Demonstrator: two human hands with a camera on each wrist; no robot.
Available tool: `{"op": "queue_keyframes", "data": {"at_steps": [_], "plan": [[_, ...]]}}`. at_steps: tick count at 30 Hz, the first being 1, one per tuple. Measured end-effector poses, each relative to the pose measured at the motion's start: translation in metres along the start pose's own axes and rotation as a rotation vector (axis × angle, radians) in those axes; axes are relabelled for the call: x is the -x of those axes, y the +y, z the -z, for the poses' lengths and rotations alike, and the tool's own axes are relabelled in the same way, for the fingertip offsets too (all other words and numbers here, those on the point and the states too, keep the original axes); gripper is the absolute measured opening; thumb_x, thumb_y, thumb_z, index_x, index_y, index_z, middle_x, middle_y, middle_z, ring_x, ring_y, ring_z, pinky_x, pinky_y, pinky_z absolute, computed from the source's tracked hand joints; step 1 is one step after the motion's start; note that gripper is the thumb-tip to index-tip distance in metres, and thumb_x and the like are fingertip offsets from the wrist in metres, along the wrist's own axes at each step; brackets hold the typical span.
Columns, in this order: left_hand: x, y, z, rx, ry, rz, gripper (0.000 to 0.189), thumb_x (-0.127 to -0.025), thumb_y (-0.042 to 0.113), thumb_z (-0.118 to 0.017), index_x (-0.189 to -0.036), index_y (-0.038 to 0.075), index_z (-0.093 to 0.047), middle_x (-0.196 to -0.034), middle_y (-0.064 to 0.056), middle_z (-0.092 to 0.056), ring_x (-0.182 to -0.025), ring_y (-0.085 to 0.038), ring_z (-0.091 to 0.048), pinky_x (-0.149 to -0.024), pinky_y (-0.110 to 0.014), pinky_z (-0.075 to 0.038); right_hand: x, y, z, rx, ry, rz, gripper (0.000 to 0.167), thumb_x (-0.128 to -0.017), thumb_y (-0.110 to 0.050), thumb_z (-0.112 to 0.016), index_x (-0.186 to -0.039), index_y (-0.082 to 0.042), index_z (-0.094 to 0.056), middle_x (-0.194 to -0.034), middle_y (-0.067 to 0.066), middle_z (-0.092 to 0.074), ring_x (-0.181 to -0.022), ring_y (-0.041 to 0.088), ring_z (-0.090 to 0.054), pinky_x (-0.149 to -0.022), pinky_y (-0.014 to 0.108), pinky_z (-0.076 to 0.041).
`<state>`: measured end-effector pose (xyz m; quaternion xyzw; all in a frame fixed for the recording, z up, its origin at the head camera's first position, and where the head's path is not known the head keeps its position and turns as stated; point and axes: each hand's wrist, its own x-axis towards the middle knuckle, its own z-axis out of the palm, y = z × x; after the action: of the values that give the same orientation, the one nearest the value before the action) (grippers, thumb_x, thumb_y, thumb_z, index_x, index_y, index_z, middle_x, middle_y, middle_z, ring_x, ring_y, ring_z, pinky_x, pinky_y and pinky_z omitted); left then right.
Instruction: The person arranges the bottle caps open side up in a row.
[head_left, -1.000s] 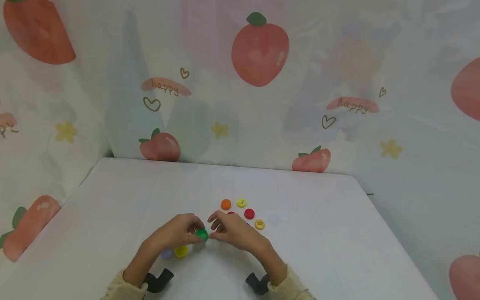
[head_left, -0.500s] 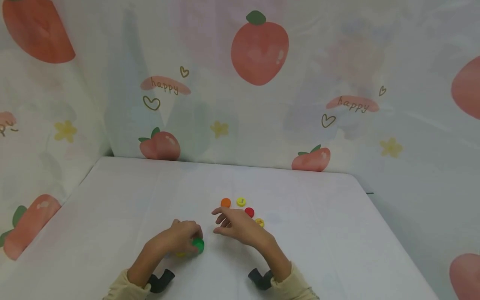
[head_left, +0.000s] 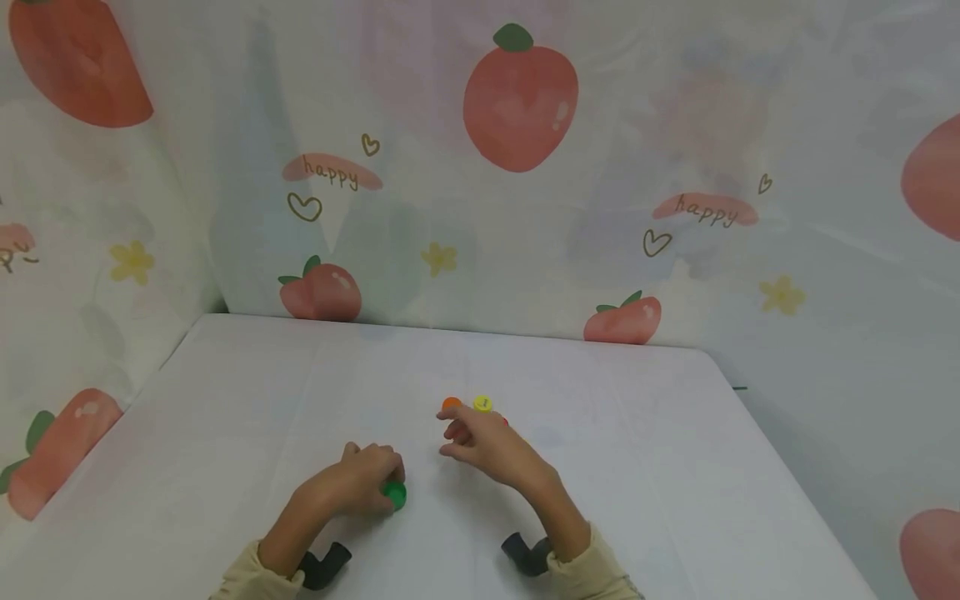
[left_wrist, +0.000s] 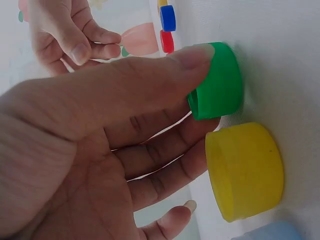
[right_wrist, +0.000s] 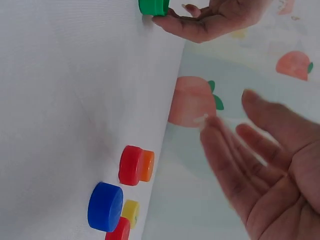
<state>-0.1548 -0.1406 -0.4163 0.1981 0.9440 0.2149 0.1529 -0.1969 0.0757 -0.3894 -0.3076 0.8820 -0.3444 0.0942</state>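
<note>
My left hand [head_left: 348, 482] pinches a green bottle cap [left_wrist: 222, 82] between thumb and fingers, right at the white tabletop. A yellow cap [left_wrist: 250, 170] stands beside it, and the edge of a pale blue cap [left_wrist: 272, 232] shows below; in the head view the left hand hides both. My right hand [head_left: 487, 446] hovers with nothing in it, fingers loosely bent, over a group of caps. In the right wrist view that group has a blue cap [right_wrist: 104, 207], a red cap [right_wrist: 130, 165], an orange cap [right_wrist: 147, 166] and a small yellow cap [right_wrist: 131, 212].
A second red cap [right_wrist: 118, 231] lies at the lower edge of the right wrist view. White cloth covers the table [head_left: 637, 467]. Behind it hangs a fruit-printed curtain [head_left: 517, 250]. Black curved pieces [head_left: 326, 567] sit at both wrists.
My left hand has carried the green cap toward me and down beside the yellow cap. The right hand has drawn away to the right, over the other caps.
</note>
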Motion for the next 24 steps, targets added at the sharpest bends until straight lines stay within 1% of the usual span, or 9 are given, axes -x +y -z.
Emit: {"op": "queue_keyframes", "data": {"at_steps": [2,5,7,10,12,19,22,24], "plan": [[0.001,0.000,0.000,0.000,0.001,0.000,0.024,-0.072,0.011,-0.081,-0.088,0.008,-0.064,-0.079,0.005,-0.054,-0.077,-0.015,-0.048,-0.076,-0.043,-0.034,0.001,0.001,0.002,0.021,0.033,-0.034,0.036,-0.085,-0.015,-0.071,-0.117,-0.008,-0.057,-0.093,-0.002,-0.065,-0.085,0.011,-0.062,-0.070,0.024,-0.051],[0.001,0.002,0.001,0.003,0.001,0.001,0.025,-0.072,0.010,-0.081,-0.089,0.008,-0.064,-0.080,0.005,-0.054,-0.077,-0.015,-0.048,-0.076,-0.042,-0.034,0.002,0.003,0.005,0.028,0.072,-0.097,0.035,-0.086,-0.015,-0.070,-0.118,-0.006,-0.057,-0.095,0.002,-0.065,-0.087,0.017,-0.062,-0.068,0.026,-0.052],[0.002,0.003,0.002,0.012,-0.009,0.011,0.028,-0.071,0.011,-0.081,-0.093,0.009,-0.063,-0.080,0.005,-0.055,-0.078,-0.015,-0.048,-0.076,-0.042,-0.034,0.003,0.004,0.008,0.023,0.086,-0.142,0.037,-0.088,-0.017,-0.068,-0.121,-0.006,-0.057,-0.098,0.003,-0.065,-0.088,0.019,-0.062,-0.067,0.026,-0.053],[0.002,0.005,0.004,0.021,-0.025,0.032,0.036,-0.070,0.014,-0.083,-0.099,0.010,-0.062,-0.083,0.005,-0.055,-0.080,-0.016,-0.047,-0.076,-0.041,-0.034,0.004,0.005,0.012,0.021,0.099,-0.173,0.038,-0.088,-0.019,-0.068,-0.123,-0.008,-0.057,-0.099,0.004,-0.065,-0.088,0.020,-0.062,-0.066,0.028,-0.054],[0.001,0.005,0.005,0.024,-0.031,0.048,0.041,-0.070,0.017,-0.084,-0.104,0.011,-0.062,-0.084,0.004,-0.054,-0.082,-0.016,-0.047,-0.076,-0.041,-0.034,0.005,0.005,0.014,0.028,0.110,-0.179,0.037,-0.088,-0.019,-0.068,-0.122,-0.009,-0.057,-0.099,0.004,-0.066,-0.088,0.020,-0.062,-0.066,0.028,-0.054],[0.000,0.004,0.008,0.011,-0.002,0.078,0.053,-0.068,0.028,-0.085,-0.113,0.013,-0.061,-0.092,0.003,-0.056,-0.088,-0.018,-0.047,-0.080,-0.045,-0.036,0.005,0.006,0.018,0.050,0.135,-0.162,0.033,-0.088,-0.016,-0.068,-0.119,-0.009,-0.060,-0.099,0.006,-0.065,-0.087,0.020,-0.062,-0.068,0.028,-0.053],[0.000,0.002,0.008,0.023,0.005,0.087,0.062,-0.067,0.031,-0.085,-0.120,0.013,-0.059,-0.101,0.001,-0.058,-0.094,-0.019,-0.048,-0.082,-0.047,-0.036,0.006,0.008,0.017,0.056,0.148,-0.164,0.034,-0.087,-0.017,-0.069,-0.118,-0.008,-0.060,-0.102,0.007,-0.065,-0.088,0.020,-0.061,-0.069,0.028,-0.053],[-0.001,0.002,0.009,0.028,0.029,0.085,0.067,-0.068,0.033,-0.085,-0.126,0.013,-0.056,-0.108,-0.001,-0.058,-0.099,-0.022,-0.049,-0.085,-0.048,-0.037,0.006,0.010,0.017,0.065,0.158,-0.166,0.035,-0.086,-0.017,-0.069,-0.118,-0.007,-0.060,-0.105,0.009,-0.064,-0.088,0.019,-0.061,-0.069,0.028,-0.053]]}}
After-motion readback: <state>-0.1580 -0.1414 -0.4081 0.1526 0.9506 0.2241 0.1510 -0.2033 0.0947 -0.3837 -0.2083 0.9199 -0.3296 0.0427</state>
